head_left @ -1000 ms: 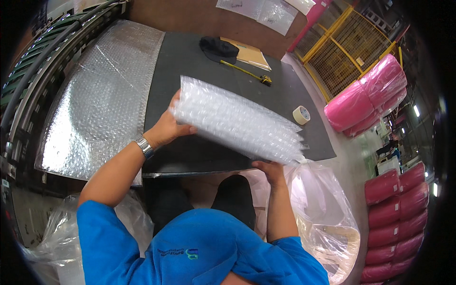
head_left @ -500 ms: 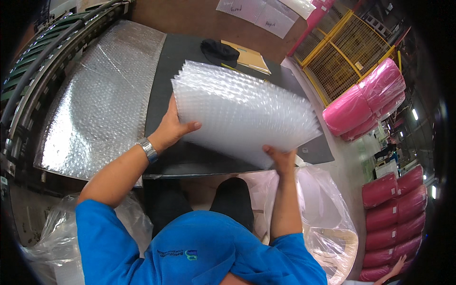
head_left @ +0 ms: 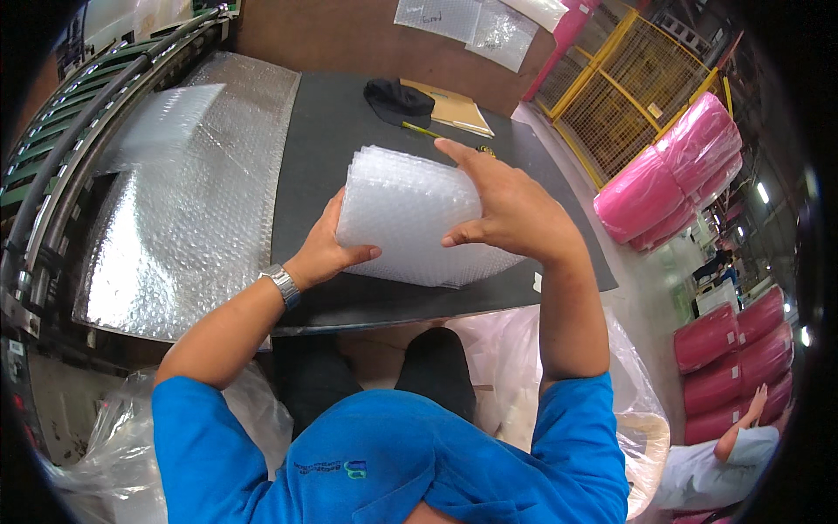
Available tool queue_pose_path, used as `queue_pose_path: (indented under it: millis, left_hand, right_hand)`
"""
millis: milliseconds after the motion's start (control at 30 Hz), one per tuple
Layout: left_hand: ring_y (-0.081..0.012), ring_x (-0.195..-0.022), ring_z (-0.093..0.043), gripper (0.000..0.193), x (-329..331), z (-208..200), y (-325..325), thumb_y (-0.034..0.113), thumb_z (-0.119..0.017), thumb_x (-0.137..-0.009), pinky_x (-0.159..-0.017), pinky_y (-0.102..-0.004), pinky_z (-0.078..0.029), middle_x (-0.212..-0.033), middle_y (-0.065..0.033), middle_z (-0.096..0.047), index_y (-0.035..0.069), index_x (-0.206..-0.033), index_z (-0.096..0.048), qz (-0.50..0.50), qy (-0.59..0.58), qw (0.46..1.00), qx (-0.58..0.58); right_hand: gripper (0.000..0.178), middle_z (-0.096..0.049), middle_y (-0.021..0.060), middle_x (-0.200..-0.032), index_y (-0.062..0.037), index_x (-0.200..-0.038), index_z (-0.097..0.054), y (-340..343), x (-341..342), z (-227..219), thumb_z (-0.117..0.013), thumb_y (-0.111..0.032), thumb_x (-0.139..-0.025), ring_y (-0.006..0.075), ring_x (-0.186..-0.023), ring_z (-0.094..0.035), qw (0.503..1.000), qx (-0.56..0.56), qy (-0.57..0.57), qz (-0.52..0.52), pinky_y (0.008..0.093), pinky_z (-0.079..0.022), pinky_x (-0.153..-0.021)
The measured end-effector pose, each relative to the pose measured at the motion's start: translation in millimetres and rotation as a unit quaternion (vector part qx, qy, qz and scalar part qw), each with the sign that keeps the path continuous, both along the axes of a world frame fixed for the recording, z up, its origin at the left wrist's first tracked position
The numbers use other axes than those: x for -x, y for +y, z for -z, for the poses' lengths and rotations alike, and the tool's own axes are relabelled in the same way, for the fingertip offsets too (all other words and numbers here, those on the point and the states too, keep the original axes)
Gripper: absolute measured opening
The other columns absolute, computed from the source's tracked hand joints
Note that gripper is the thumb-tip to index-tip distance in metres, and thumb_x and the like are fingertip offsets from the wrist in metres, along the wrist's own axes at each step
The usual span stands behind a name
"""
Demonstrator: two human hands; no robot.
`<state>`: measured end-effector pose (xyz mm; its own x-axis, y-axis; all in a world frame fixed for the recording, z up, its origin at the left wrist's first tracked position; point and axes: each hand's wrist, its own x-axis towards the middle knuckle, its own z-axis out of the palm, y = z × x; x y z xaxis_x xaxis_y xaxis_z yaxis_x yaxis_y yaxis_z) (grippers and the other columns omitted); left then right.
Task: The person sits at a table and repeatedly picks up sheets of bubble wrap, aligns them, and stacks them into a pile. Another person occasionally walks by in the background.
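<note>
Between my hands, over the dark work table [head_left: 323, 122], is a stack of clear bubble wrap sheets [head_left: 406, 214], bent over and bulging toward me. My left hand [head_left: 336, 244] grips its left edge, thumb on the near face and fingers behind. Round the right side curls my right hand [head_left: 506, 201], its thumb pressing the front and its fingers reaching over the top. The stack's right end is partly hidden by that hand. At my left lies a wide bubble wrap sheet [head_left: 188, 227], with a smaller translucent sheet [head_left: 166, 127] at its far left.
A roller conveyor [head_left: 96, 113] runs along the left. Toward the back of the table lie a black cap [head_left: 397, 102] and a brown folder [head_left: 454, 109]. Pink wrapped rolls [head_left: 646, 188] and a yellow mesh fence [head_left: 628, 87] stand to the right. Another person's arm [head_left: 742, 428] shows at lower right.
My right hand has moved up from the stack's lower right corner to its upper side. The fanned stack is now bent over and narrower. A translucent sheet has appeared at left.
</note>
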<state>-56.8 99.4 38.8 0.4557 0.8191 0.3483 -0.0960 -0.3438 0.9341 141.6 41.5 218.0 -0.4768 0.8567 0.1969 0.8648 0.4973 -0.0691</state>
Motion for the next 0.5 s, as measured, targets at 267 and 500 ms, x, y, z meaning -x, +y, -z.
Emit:
queue_pose_path:
  millis: [267,500]
  left_hand:
    - [-0.0162,-0.097,-0.047,0.058,4,6,-3,0.014,-0.070,-0.067,-0.084,-0.0302,-0.039,-0.105,-0.0091,-0.049,0.002,-0.113,-0.037,-0.070,-0.028,0.997,0.021]
    - [-0.0170,-0.095,-0.049,0.055,3,-1,2,0.015,-0.069,-0.070,-0.081,-0.0302,-0.041,-0.104,-0.0108,-0.051,0.001,-0.113,-0.037,-0.110,-0.029,0.993,0.008]
  right_hand:
    - [0.075,-0.050,0.0138,-0.110,-0.0062,-0.118,-0.043,3,-20,9,-0.069,-0.046,-0.061,0.0287,-0.105,-0.046,0.936,-0.314,0.143,-0.067,0.0356,-0.034,-0.090]
    - [0.045,-0.052,0.0096,-0.106,-0.0038,-0.107,-0.050,-14,-110,133,-0.061,-0.035,-0.077,0.0226,-0.102,-0.047,0.809,-0.245,0.503,0.180,0.0349,-0.033,-0.089]
